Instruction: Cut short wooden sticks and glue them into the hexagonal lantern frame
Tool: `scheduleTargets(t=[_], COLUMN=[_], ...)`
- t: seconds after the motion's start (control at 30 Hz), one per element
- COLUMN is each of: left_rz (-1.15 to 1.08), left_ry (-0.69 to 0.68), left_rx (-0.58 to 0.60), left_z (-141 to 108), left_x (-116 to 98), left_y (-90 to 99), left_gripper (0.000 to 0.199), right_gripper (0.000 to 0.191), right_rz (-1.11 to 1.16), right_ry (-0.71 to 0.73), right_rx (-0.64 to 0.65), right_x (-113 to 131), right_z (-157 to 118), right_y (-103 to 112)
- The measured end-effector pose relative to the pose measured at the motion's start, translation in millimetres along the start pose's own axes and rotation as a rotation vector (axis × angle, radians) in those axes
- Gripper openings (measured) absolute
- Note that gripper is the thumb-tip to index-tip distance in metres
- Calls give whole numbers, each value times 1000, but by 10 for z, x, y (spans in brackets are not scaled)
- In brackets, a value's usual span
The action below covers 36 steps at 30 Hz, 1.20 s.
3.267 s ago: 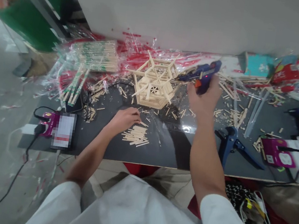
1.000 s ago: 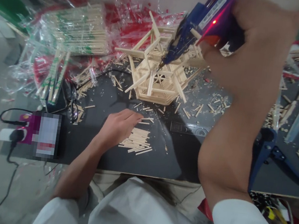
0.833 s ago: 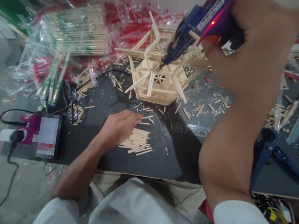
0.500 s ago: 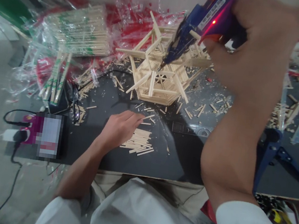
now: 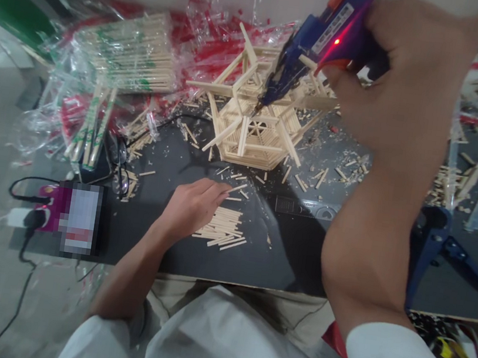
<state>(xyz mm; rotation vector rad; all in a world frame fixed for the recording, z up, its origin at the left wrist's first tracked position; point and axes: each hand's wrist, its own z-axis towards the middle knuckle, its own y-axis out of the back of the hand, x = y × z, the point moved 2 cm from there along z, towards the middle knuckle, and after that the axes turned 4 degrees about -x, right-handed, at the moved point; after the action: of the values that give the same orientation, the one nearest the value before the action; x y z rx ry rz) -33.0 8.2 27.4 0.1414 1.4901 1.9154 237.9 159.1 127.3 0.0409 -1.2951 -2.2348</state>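
Observation:
My right hand [image 5: 391,76] grips a blue hot glue gun [image 5: 310,38], fingers by its orange trigger and a red light glowing on its side. Its nozzle points down at the near upper part of a lattice frame of wooden sticks [image 5: 250,160]; whether it touches cannot be made out. Over the table's near half, my left hand [image 5: 194,208] pinches a short wooden stick [image 5: 238,189] between thumb and fingertips. Beneath and beside that hand lies a pile of cut sticks [image 5: 228,225], partly hidden by it.
Plastic-wrapped chopsticks [image 5: 128,51] lie at the back left. A phone [image 5: 81,219] and a purple power adapter [image 5: 50,209] with cords sit at the left edge. A blue-handled cutter [image 5: 430,241] stands right of my forearm. Stick scraps [image 5: 352,165] litter the dark table [image 5: 218,265].
The glue gun and my right hand have shifted very slightly down and left. My left hand keeps its pinch on the stick, and the lattice frame looks the same.

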Motion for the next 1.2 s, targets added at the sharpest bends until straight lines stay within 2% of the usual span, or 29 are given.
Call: scheduleTargets(t=[0.17,0.37,0.57,0.7,0.83,1.07,1.2], left_rz=[-12,-140,-464,-682,-843,-897,-872], left_ry=[-28,45,322,495,598,628,615], left_rx=[-57,-47,34,95,112,82,40], left_z=[12,4,24,50,76,90,94], left_x=[-16,2,-27,-49,-58,-63,-118], left_y=[5,-7,31,54,60,26,10], left_gripper=[21,22,18,19,24,29,32], right_gripper=[28,28,33,38,42,25,36], right_rz=[10,-18,17,28,24,28,-6], right_ry=[-23,-60,-152,-227,-349,-767,-895], right_rx=[11,-15,-69,-120,-160,-176,-133], right_x=[12,17,-66,-204,-432,-801,-910], right_z=[14,26,13,-49,-228,-792,-1115], right_y=[17,-12,-18,28,62,-24,-87])
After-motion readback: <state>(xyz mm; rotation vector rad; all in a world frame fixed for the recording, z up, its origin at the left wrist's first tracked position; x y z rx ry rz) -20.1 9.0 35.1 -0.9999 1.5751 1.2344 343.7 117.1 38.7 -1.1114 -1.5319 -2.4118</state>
